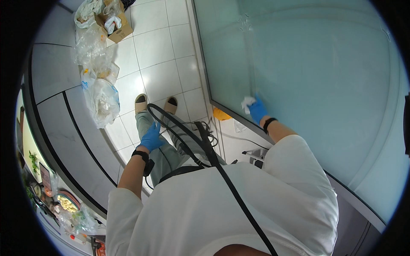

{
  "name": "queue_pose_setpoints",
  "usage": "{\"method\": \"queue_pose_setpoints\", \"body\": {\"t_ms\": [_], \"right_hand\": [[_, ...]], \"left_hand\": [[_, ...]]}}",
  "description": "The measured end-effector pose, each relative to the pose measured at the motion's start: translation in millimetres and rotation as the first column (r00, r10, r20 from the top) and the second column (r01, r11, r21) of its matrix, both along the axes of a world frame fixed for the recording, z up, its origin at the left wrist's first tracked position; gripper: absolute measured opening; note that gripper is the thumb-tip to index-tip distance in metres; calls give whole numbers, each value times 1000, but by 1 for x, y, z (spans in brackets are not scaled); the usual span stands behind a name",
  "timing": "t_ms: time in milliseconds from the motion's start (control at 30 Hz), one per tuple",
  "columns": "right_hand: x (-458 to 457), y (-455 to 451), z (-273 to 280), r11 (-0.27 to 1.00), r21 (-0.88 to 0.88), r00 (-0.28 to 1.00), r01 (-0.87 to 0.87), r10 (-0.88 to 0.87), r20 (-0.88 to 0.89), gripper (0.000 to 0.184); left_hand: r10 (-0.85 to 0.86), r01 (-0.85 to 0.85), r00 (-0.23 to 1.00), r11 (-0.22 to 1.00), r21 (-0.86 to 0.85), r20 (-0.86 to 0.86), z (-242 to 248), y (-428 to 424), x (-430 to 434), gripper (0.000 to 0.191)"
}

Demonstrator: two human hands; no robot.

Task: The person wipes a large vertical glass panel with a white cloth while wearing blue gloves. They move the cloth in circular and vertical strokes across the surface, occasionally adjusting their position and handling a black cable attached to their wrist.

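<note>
My right hand (pixel 258 110), in a blue disposable glove, presses a crumpled white cloth or tissue (pixel 248 104) against a frosted glass door panel (pixel 307 73) with a dark metal frame. It is near the panel's lower left corner. My left hand (pixel 151 137), gloved in blue too, hangs low in front of my left thigh, beside a looped black strap (pixel 182 123). Something small and whitish shows at its fingertips, but whether the hand grips it cannot be told. Both wrists wear black bands.
Clear plastic bags (pixel 102 102) and an open cardboard box (pixel 120 32) lie on the white tiled floor (pixel 160 73) along grey cabinets (pixel 57 70). A counter at the left holds a bowl of pale food pieces (pixel 68 203). An orange-yellow item (pixel 221 114) lies below the panel's edge.
</note>
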State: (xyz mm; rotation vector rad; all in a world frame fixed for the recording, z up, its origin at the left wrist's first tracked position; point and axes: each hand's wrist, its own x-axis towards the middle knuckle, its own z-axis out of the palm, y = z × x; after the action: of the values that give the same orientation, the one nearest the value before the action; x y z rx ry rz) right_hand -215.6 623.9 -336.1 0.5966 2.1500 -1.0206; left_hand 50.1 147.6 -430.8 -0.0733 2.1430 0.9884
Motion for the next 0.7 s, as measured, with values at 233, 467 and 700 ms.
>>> {"method": "queue_pose_setpoints", "body": {"t_ms": [233,467,700], "right_hand": [[-199,-110,13,-340,881,-109,-329,940,322,41],[-184,-100,22,27,823,184,-568,978,95,31],[-116,-93,53,193,258,247,-947,948,200,36]], "left_hand": [[-19,-53,921,984,173,390,-15,-17,5,66],[429,-806,592,338,486,682,2,-42,-43,36],[495,-486,864,780,394,86,11,-46,-68,27]]}}
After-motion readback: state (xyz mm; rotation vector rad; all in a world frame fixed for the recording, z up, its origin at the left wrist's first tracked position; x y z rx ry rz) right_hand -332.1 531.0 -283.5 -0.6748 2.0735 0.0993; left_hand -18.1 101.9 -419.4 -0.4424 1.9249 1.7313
